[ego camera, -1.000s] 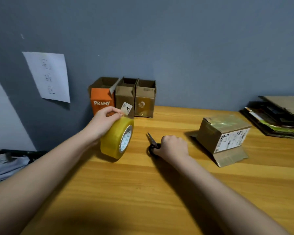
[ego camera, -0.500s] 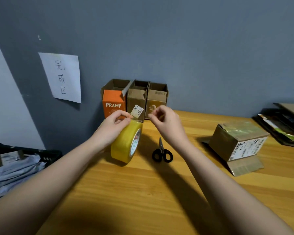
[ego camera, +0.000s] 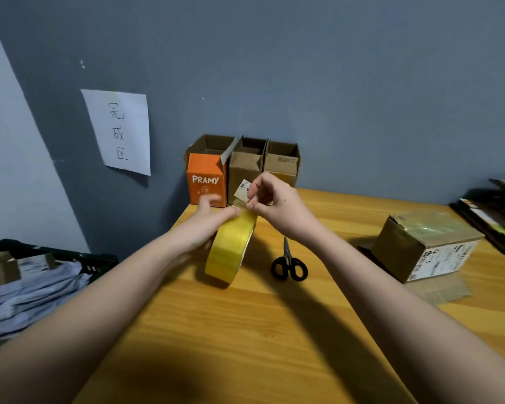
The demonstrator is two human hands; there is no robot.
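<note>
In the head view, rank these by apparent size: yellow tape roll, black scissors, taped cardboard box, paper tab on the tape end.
1. taped cardboard box, largest
2. yellow tape roll
3. black scissors
4. paper tab, smallest, partly covered by the right hand

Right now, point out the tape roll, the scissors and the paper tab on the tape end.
tape roll [ego camera: 231, 246], head view, its yellow outer band.
scissors [ego camera: 287, 257], head view, the pivot above the black handles.
paper tab [ego camera: 241, 191], head view, its white printed face.
</note>
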